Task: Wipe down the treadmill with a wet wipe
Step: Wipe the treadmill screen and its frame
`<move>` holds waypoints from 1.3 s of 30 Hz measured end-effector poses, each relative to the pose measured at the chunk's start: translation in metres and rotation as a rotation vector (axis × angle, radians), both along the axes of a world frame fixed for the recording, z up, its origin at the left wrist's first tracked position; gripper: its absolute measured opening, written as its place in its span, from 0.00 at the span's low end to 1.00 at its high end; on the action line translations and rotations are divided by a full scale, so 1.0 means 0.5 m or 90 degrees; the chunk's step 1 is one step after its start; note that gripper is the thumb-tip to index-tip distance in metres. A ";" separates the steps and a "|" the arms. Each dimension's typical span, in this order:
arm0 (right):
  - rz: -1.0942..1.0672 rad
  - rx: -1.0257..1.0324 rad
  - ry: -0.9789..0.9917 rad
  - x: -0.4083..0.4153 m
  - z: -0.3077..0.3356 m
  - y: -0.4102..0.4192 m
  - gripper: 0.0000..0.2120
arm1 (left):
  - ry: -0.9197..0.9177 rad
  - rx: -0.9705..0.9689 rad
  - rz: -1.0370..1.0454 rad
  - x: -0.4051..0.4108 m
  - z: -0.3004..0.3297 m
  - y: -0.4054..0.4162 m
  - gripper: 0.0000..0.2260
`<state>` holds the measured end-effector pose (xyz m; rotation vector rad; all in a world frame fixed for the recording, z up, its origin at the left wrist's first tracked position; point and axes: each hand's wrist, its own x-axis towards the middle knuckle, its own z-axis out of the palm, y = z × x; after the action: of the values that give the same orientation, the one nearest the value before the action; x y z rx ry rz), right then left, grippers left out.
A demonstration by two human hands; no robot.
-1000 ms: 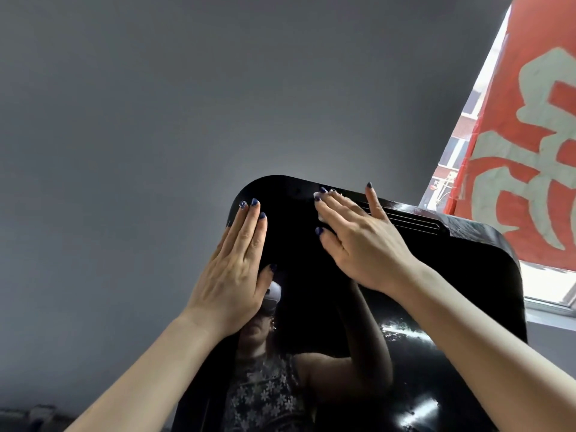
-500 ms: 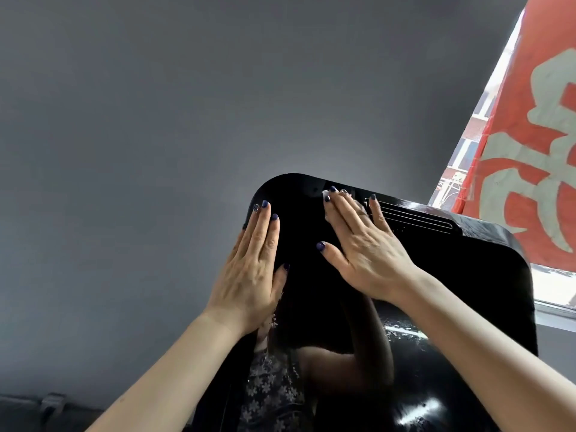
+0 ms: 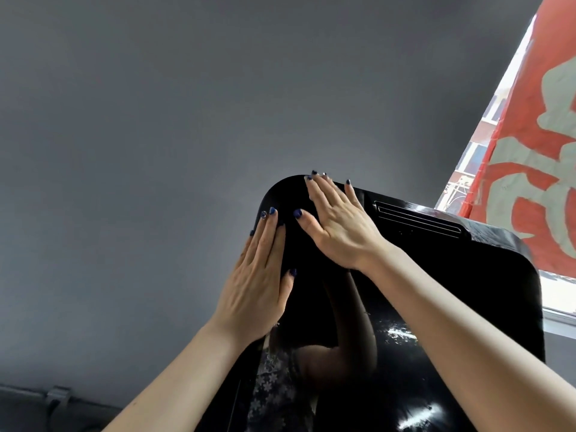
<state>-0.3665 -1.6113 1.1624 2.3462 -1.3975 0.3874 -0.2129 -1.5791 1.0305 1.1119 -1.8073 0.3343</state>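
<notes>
**Glossy black panel pressed flat under both hands**

Black, mirror-glossy plastic is what the treadmill's rounded-corner console panel (image 3: 436, 307) appears to be made of, filling the lower right of the head view in front of a plain grey wall (image 3: 156, 120). A stiff, heavy, fixed thing is judged here: it is not to be lifted, only steadied and rubbed. Its sheen suggests a slick face on which a damp cloth would slide easily and leave streaks; light glare is seen low on the panel.

The left hand (image 3: 258, 282) is laid flat on the panel's left edge, fingers straight and together, nothing gripped. The right hand (image 3: 339, 226) is pressed flat near the top left corner, fingers straight and slightly spread, reaching the top rim. The wet wipe is not visible; it is probably under the right palm, but that cannot be told. A soft, light, limp sheet is assumed, best held down by flat fingers rather than pinched.

The panel is tilted back, its face turned up toward the wearer, its long axis running from bottom to top of the view. A slotted black vent (image 3: 417, 218) lies across the top edge, right of the right hand. A red banner with pale lettering (image 3: 530, 151) hangs at the window beyond.
</notes>
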 end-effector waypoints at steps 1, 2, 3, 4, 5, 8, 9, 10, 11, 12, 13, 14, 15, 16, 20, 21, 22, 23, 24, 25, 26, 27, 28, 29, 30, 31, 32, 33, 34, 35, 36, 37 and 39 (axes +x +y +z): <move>0.024 -0.009 0.015 -0.013 -0.014 0.018 0.40 | 0.005 0.004 -0.008 0.001 -0.005 0.003 0.28; 0.037 -0.016 0.032 -0.026 -0.027 0.034 0.39 | 0.006 0.010 -0.014 0.001 -0.010 0.006 0.28; 0.041 -0.024 0.049 -0.037 -0.035 0.043 0.39 | 0.006 0.016 -0.016 0.001 -0.014 0.008 0.28; 0.039 -0.033 0.058 -0.045 -0.038 0.045 0.38 | 0.008 0.018 -0.016 0.001 -0.018 0.009 0.28; 0.032 -0.043 0.058 -0.045 -0.036 0.041 0.37 | 0.009 0.017 -0.015 0.001 -0.019 0.009 0.29; 0.009 -0.043 0.032 -0.010 -0.006 0.003 0.37 | 0.009 0.006 -0.003 -0.001 -0.018 0.006 0.29; 0.001 -0.034 0.028 0.007 0.006 -0.013 0.36 | 0.010 0.007 0.003 -0.001 -0.020 0.006 0.29; -0.009 -0.021 0.026 0.024 0.017 -0.030 0.34 | 0.010 0.012 0.008 -0.001 -0.022 0.006 0.30; -0.017 -0.011 0.026 0.040 0.029 -0.042 0.32 | 0.010 0.021 0.008 0.000 -0.026 0.009 0.30; -0.026 -0.003 0.025 0.054 0.036 -0.054 0.31 | 0.012 0.030 0.007 0.000 -0.032 0.014 0.30; -0.030 0.002 0.025 0.064 0.040 -0.063 0.31 | 0.014 0.035 0.008 0.001 -0.040 0.020 0.30; -0.031 0.006 0.024 0.070 0.039 -0.068 0.31 | 0.012 0.036 0.010 0.002 -0.048 0.026 0.30; -0.026 0.006 0.024 0.072 0.034 -0.068 0.31 | 0.009 0.035 0.013 0.004 -0.056 0.031 0.30; -0.015 -0.001 0.028 0.069 0.025 -0.060 0.32 | 0.008 0.034 0.013 0.004 -0.065 0.037 0.30; 0.062 -0.042 0.076 0.035 -0.028 0.016 0.38 | 0.019 0.038 0.002 0.006 -0.092 0.052 0.29; 0.074 -0.047 0.093 0.027 -0.038 0.033 0.38 | 0.022 0.033 -0.001 0.006 -0.095 0.054 0.29; 0.076 -0.051 0.110 0.023 -0.046 0.039 0.38 | 0.024 0.029 -0.003 0.005 -0.097 0.057 0.28; 0.072 -0.056 0.125 0.022 -0.044 0.039 0.38 | 0.026 0.028 -0.005 0.005 -0.098 0.058 0.28; 0.064 -0.061 0.136 0.026 -0.036 0.033 0.38 | 0.027 0.029 -0.004 0.005 -0.097 0.059 0.29; 0.052 -0.064 0.144 0.035 -0.024 0.021 0.38 | 0.026 0.032 0.000 0.005 -0.097 0.058 0.29; 0.040 -0.067 0.150 0.047 -0.009 0.006 0.36 | 0.024 0.036 0.006 0.004 -0.097 0.057 0.29; 0.026 -0.065 0.155 0.060 0.008 -0.011 0.35 | 0.024 0.042 0.009 0.004 -0.099 0.056 0.30; 0.013 -0.057 0.158 0.074 0.023 -0.029 0.33 | 0.026 0.049 0.007 0.004 -0.102 0.057 0.30; 0.002 -0.044 0.156 0.086 0.037 -0.044 0.32 | 0.030 0.055 0.002 0.004 -0.106 0.059 0.30; -0.007 -0.032 0.151 0.095 0.046 -0.056 0.31 | 0.033 0.058 -0.005 0.004 -0.112 0.062 0.29; -0.010 -0.024 0.142 0.101 0.050 -0.062 0.31 | 0.036 0.058 -0.010 0.005 -0.119 0.067 0.29; -0.006 -0.022 0.132 0.102 0.049 -0.064 0.31 | 0.037 0.056 -0.012 0.006 -0.127 0.073 0.29; 0.003 -0.027 0.130 0.099 0.043 -0.059 0.31 | 0.039 0.054 -0.014 0.007 -0.135 0.078 0.30; 0.021 -0.038 0.139 0.093 0.032 -0.049 0.32 | 0.040 0.053 -0.013 0.007 -0.143 0.083 0.30; 0.049 -0.052 0.159 0.085 0.017 -0.035 0.34 | 0.041 0.052 -0.010 0.008 -0.150 0.087 0.30; 0.080 -0.060 0.188 0.076 0.002 -0.019 0.35 | 0.041 0.051 -0.006 0.008 -0.156 0.090 0.30; 0.107 -0.057 0.221 0.067 -0.009 -0.002 0.37 | 0.041 0.049 -0.004 0.008 -0.161 0.094 0.30; 0.137 -0.042 0.292 0.051 -0.018 0.020 0.37 | 0.045 0.048 -0.003 0.007 -0.168 0.101 0.30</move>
<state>-0.3410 -1.6011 1.1536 2.3400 -0.9108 -0.0505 -0.2092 -1.5285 0.9464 1.1562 -1.7721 0.2229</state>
